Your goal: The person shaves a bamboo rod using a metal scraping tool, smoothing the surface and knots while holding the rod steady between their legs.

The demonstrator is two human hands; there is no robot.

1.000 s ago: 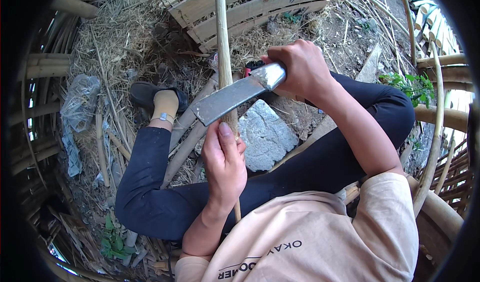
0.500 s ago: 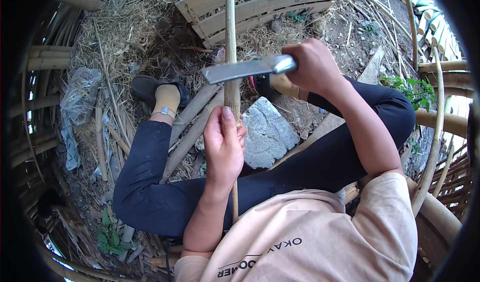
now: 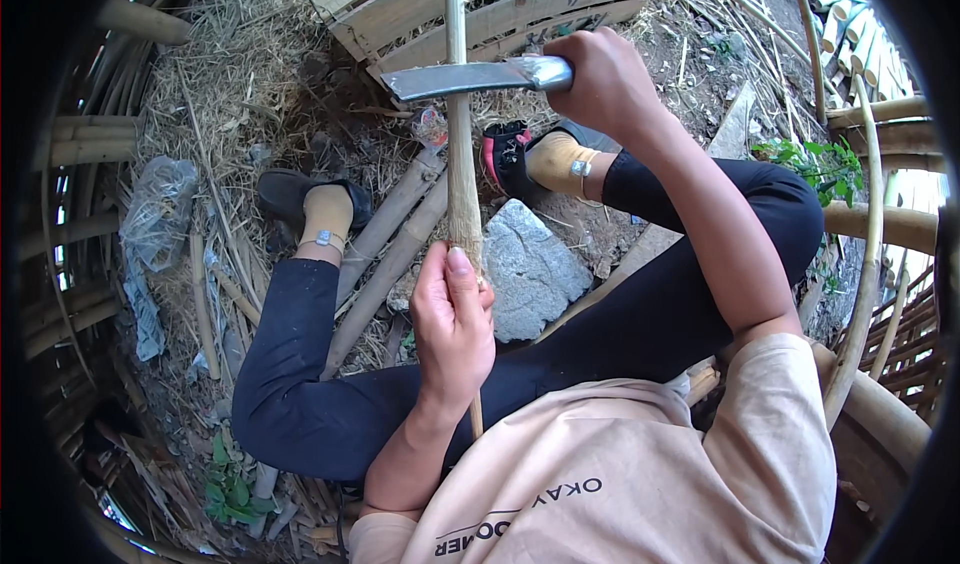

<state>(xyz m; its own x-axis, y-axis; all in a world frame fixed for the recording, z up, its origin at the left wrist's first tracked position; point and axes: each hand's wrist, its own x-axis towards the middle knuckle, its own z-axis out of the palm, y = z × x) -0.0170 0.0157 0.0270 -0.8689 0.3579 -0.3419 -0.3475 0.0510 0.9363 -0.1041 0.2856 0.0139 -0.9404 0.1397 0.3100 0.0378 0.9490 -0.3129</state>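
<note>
A long pale wooden stick (image 3: 462, 184) runs from the top edge of the view down toward my lap. My left hand (image 3: 453, 314) is wrapped around its lower part, thumb lying along the wood. In my right hand (image 3: 605, 82) is a broad-bladed knife (image 3: 460, 81), gripped by a handle my fingers mostly cover; a shiny metal collar shows beside them. The blade lies across the stick well above my left hand, pointing left. Whether its edge bites into the wood I cannot tell. The stick's lower end disappears near my shirt.
A grey stone (image 3: 530, 269) lies between my legs, right of the stick. Bamboo poles (image 3: 385, 234) rest on the straw-strewn ground. Ahead stands a slatted wooden crate (image 3: 500, 14). To the left is a clear plastic bag (image 3: 160, 214); bamboo rails (image 3: 885, 226) border the right.
The knife and my right hand have moved up along the stick, away from my left hand. My left hand still grips the stick, slightly lower in the view.
</note>
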